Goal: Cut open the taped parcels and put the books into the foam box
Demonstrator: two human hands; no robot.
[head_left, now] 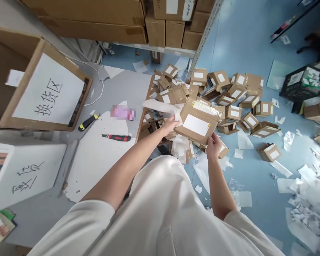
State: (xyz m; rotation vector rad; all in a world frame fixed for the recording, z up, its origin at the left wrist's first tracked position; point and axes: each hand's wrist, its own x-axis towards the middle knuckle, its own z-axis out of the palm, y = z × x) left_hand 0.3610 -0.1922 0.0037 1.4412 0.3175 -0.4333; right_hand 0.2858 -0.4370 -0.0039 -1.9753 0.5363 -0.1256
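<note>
In front of my body is a brown cardboard box (194,124) with a white label and shiny tape along its far edge. My right hand (214,145) grips its near right corner. At the box's left edge, my left hand (171,124) is closed on a thin white packing sheet (160,105). Whether those fingers also hold the box is hard to make out. On the table to the left lie a red and black utility knife (116,137), a yellow and black cutter (88,122) and a pink item (122,112) that is blurred out.
Many small cardboard boxes (233,112) and paper scraps (244,139) litter the blue floor. The grey table (117,83) holds an open carton (46,92) and a white foam box (37,170). Behind stands a shelf (176,50) with boxes; a black crate (293,83) is at right.
</note>
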